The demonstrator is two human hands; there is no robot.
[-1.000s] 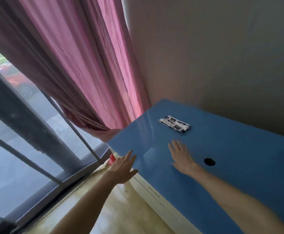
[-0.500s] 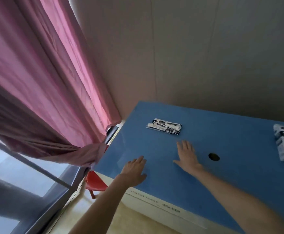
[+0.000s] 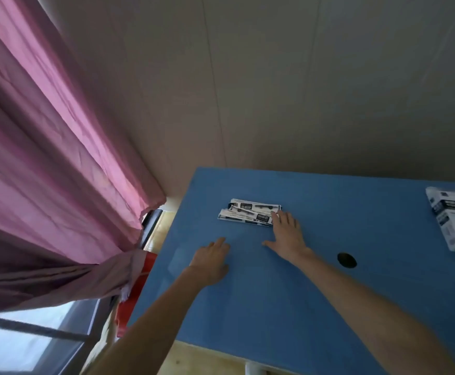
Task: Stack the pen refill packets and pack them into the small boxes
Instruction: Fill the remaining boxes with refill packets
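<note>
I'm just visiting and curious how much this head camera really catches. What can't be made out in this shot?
- Pen refill packets: the count is unclear, since they overlap and the right hand covers one end.
- Print on the packets: too small and blurred to read.
- Small boxes: cut off by the right edge, so their number and whether they are open stay unknown.
- Left hand: whether it touches the blue table.

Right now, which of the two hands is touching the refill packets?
The right hand: its fingertips reach the right end of the refill packets. The left hand lies flat on the blue table, apart from them.
</note>
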